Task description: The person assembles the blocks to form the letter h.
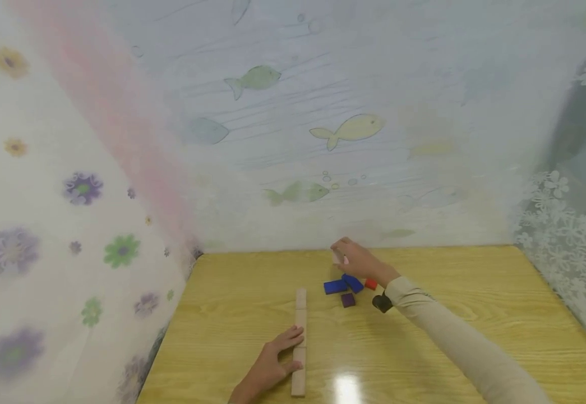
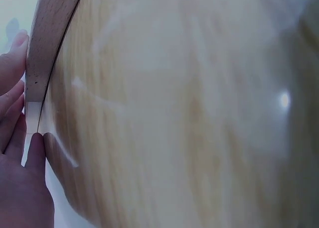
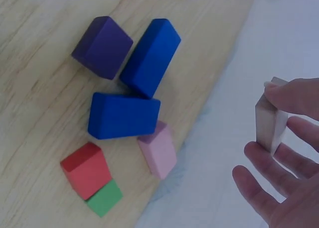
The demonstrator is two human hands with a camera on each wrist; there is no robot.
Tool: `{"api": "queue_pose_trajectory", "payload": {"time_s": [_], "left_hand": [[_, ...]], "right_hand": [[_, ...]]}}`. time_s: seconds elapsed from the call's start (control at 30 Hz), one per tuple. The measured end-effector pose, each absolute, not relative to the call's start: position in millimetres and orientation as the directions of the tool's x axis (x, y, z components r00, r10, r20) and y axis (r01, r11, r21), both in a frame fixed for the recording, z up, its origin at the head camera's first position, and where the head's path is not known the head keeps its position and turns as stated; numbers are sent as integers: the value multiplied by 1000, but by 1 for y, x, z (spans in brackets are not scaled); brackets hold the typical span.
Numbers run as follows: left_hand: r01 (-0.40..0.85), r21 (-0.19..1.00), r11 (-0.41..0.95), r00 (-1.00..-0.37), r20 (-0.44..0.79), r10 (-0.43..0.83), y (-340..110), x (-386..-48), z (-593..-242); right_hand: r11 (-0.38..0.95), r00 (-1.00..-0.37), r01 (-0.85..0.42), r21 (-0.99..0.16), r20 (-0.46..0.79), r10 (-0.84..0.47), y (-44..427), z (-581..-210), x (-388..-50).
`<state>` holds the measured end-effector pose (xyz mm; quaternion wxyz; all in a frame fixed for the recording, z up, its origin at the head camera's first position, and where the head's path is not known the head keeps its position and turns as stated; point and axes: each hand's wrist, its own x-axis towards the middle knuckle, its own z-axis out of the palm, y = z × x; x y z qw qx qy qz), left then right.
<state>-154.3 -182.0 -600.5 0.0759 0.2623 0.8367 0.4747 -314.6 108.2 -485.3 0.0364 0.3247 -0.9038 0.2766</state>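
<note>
My right hand (image 1: 362, 260) holds a small plain wooden block (image 3: 270, 123) between thumb and fingers, near the far edge of the table. On the table left of centre, plain wooden blocks (image 1: 299, 317) lie end to end in a straight row. My left hand (image 1: 271, 359) rests along the left side of that row, fingertips and thumb touching it. Below my right hand lie two blue blocks (image 3: 124, 116), touching each other, and a purple block (image 3: 102, 48). A red block (image 3: 87, 171), a green block (image 3: 104, 198) and a pink block (image 3: 158, 151) lie close by.
The wood-grain table (image 1: 434, 336) meets a wall (image 1: 424, 213) painted with fish at the back. A flower-patterned wall (image 1: 60, 224) rises at the left, and white lace-like flowers (image 1: 560, 224) cover the right side.
</note>
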Motion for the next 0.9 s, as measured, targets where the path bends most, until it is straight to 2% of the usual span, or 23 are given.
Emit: {"api": "queue_pose_trajectory", "payload": {"time_s": [0.43,0.9], "left_hand": [[368,828,424,-844,105,526,-183,-153,-599],[413,810,417,-840,162,518,-180,-156,-602]], "right_hand": [[613,-760,-635,-469,238,-605,90,-489,-313],[589,-743,-648,-483,231,-628,66,-501,-313]]}}
